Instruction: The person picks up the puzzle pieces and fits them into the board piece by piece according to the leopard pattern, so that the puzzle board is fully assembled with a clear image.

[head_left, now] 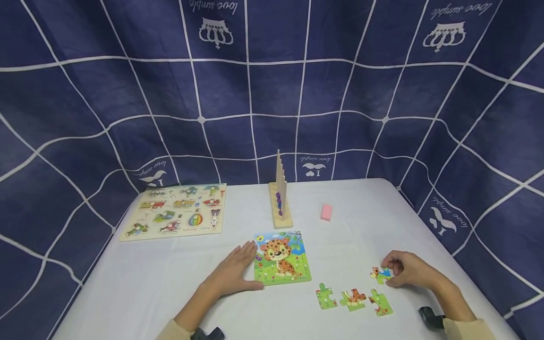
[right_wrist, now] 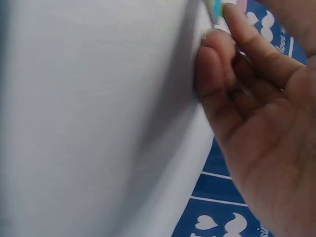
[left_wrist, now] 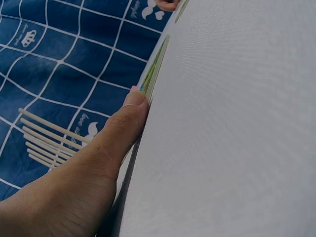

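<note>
My left hand [head_left: 233, 271] lies along the left edge of a leopard picture puzzle board [head_left: 280, 259], fingers straight and thumb at the lower left corner. In the left wrist view the thumb meets the thin edge of the board [left_wrist: 157, 66]. My right hand [head_left: 410, 270] pinches a jigsaw piece [head_left: 382, 275] with blue, green and orange print between thumb and fingers. A corner of that piece [right_wrist: 216, 9] shows at the top of the right wrist view. Nearer me lie a green piece [head_left: 326, 297], a spotted body piece [head_left: 353, 300] and a green edge piece [head_left: 381, 303].
A wooden stand with upright pegs [head_left: 281, 208] and a few purple and blue beads stands behind the board. To its right lies a pink block [head_left: 326, 212]. A vehicle peg puzzle [head_left: 176, 211] is at the back left. Blue checked cloth [head_left: 272, 89] hangs around the white table.
</note>
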Motion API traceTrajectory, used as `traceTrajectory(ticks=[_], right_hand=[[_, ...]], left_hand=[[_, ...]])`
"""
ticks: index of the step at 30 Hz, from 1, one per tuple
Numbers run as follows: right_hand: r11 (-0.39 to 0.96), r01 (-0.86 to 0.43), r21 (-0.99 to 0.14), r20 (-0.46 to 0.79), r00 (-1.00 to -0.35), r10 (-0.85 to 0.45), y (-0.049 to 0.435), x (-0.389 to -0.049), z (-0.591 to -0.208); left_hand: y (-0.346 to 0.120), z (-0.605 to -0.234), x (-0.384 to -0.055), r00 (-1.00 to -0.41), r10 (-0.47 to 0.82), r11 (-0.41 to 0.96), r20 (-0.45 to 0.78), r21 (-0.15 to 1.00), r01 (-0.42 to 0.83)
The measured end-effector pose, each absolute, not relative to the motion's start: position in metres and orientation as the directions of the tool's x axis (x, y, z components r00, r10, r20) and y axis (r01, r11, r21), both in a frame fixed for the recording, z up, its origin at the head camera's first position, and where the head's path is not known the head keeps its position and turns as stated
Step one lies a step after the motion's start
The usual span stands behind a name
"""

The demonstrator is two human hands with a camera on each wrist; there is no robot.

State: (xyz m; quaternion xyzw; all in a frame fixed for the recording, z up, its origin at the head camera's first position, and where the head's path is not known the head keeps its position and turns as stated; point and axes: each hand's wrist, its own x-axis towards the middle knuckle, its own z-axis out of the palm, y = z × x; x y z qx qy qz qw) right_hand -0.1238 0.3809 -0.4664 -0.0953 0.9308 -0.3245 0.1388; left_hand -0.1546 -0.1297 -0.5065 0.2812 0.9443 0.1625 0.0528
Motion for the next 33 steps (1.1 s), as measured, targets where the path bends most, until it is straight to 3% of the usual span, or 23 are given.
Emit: traceTrajectory(ticks=[12,24,33], right_hand=[[0.717,-0.167,-0.677,-0.179,-0.907,-0.381,0.3797,-0.1248,-0.4648],[0.800,-0.216,-0.560,-0.163,-0.918,-0.361,0.3743,-0.1207,-0.4602],[0.793,-0.199,-0.576,-0.174,-0.918,-0.358,0.3788,-0.1192,-0.4639]], left_hand=[[-0.1323,-0.5075,-0.1557,-0.842,0.540,0.799,-0.010,0.319,0.509],[-0.1304,-0.5067,-0.1562,-0.840,0.542,0.791,-0.001,0.337,0.510],[-0.1296,-0.5082,-0.1558,-0.841,0.541,0.797,-0.015,0.329,0.507]])
